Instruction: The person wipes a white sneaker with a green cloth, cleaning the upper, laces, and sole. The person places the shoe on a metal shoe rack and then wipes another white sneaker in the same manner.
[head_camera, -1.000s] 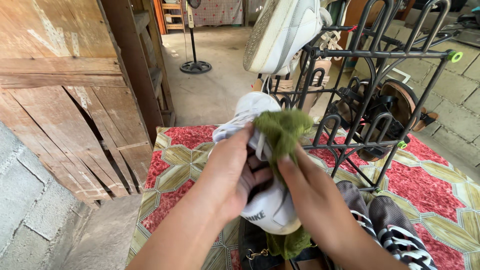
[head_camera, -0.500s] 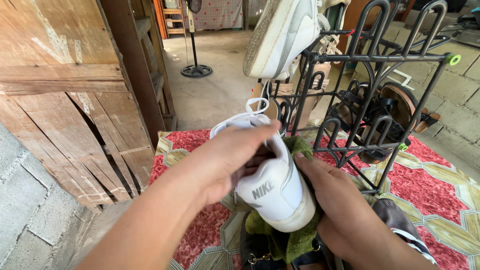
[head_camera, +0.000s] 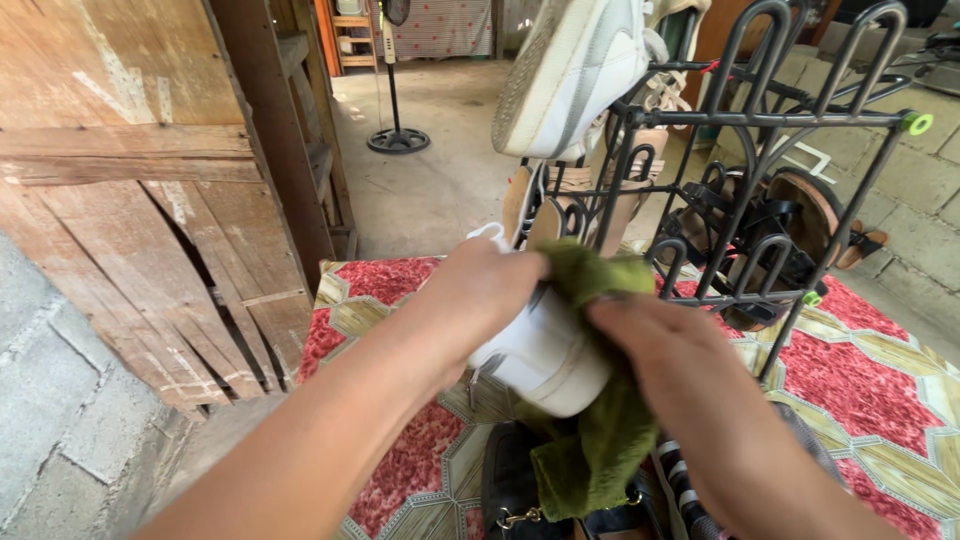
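Note:
My left hand (head_camera: 478, 298) grips a white sneaker (head_camera: 545, 355) from above, its heel end turned toward me. My right hand (head_camera: 672, 352) presses a green cloth (head_camera: 598, 440) against the sneaker's right side; the cloth drapes over the top of the shoe and hangs down below it. Both hands are in front of a black metal shoe rack (head_camera: 770, 170). Another white sneaker (head_camera: 575, 70) sits sole-out on the rack's top peg.
Brown sandals (head_camera: 800, 225) hang on the rack. Dark shoes (head_camera: 520, 490) and a striped shoe (head_camera: 690, 495) lie below on a red patterned mat (head_camera: 860, 380). A wooden plank wall (head_camera: 130, 180) stands at left, a fan stand (head_camera: 397, 135) on the concrete floor behind.
The sneaker has turned in my left hand and the green cloth has moved from under the shoe up over its top and right side, with my right hand pressing it.

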